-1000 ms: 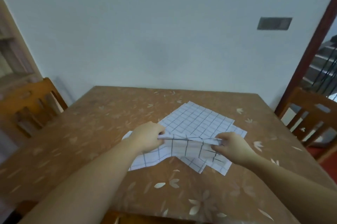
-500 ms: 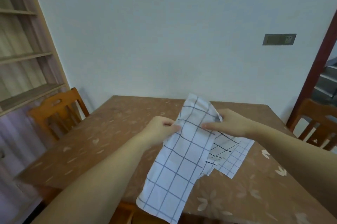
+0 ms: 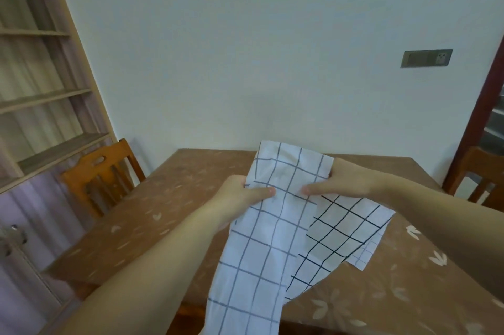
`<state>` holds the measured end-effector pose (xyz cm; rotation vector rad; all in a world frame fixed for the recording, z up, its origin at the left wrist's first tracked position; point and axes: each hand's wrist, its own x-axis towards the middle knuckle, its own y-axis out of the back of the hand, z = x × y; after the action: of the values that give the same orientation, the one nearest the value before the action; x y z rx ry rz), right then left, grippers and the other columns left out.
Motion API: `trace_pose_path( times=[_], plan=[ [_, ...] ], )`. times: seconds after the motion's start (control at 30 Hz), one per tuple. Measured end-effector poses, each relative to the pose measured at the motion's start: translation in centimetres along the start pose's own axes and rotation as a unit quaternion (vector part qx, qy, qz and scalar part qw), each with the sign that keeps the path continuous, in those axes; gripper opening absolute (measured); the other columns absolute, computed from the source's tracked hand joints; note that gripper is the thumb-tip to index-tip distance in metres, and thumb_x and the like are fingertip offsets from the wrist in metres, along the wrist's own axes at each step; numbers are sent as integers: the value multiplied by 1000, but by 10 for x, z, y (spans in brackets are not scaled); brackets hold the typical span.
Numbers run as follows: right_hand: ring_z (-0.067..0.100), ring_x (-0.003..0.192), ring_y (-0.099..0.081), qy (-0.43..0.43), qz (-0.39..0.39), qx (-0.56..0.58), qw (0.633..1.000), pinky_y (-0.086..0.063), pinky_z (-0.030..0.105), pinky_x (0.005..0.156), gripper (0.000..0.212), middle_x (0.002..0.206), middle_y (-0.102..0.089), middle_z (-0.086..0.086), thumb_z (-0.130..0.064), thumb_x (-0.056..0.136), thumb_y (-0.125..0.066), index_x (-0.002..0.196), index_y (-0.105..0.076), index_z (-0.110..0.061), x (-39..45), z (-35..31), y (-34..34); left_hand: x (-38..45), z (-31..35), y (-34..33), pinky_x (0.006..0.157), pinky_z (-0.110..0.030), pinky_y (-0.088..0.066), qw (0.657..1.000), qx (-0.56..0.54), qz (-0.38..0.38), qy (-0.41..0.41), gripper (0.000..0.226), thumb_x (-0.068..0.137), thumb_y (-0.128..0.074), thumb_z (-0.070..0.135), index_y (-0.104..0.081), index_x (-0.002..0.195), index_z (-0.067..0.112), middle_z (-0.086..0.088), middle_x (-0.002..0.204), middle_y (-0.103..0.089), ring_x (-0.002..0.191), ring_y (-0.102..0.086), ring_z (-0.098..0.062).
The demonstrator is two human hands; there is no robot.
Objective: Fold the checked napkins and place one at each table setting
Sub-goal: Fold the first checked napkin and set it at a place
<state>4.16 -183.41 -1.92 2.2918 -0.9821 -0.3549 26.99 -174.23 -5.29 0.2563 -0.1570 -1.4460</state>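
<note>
A white napkin with a blue-grey check (image 3: 261, 247) hangs in the air above the brown table (image 3: 169, 211), its lower end dropping past the near table edge. My left hand (image 3: 240, 198) pinches its left edge, thumb on the front. My right hand (image 3: 341, 184) pinches its right edge near the top, thumb on the front too. Behind it lies a second white napkin with a black check (image 3: 341, 228) on the table. A finer-checked napkin (image 3: 362, 257) peeks out under that one.
A wooden chair (image 3: 101, 176) stands at the table's left side and another chair (image 3: 480, 173) at the right. Wooden shelves (image 3: 41, 94) fill the left wall. A dark door frame (image 3: 477, 105) rises at the right. The wall lies just behind the table.
Both hands have lifted the top napkin off the pile and raised it; it now hangs lengthwise. My head has tipped up, showing more wall and the shelves.
</note>
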Motion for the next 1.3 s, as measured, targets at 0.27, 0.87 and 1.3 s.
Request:
trace_pose_path(
  times=[0.27,0.87,1.3],
  plan=[
    [4,67,-66,-10,77,-14,997,-51,11,62,15,75,-74,-5,-31,84,-77,81,-77,-16,1,-19,2,-16,4,16,81,-35,-59,999,-42,-9,-7,26,87,-72,18,-72,112,12,-3,102,-78,94,-74,-21],
    [4,72,-65,-31,19,-175,984,-49,24,75,8,71,-70,-16,-29,79,-81,80,-73,-28,-31,-31,36,-23,25,4,58,-20,-52,989,-63,60,-121,18,79,-78,5,-63,71,11,-3,69,-70,63,-65,-12],
    [-6,44,-48,27,173,-76,982,-40,14,54,45,41,-51,-19,-32,86,-75,42,-64,-28,-27,-58,53,-31,22,-12,78,-21,-53,986,139,-55,-69,21,89,-62,51,-74,92,34,16,91,-76,88,-71,-3]
  ],
)
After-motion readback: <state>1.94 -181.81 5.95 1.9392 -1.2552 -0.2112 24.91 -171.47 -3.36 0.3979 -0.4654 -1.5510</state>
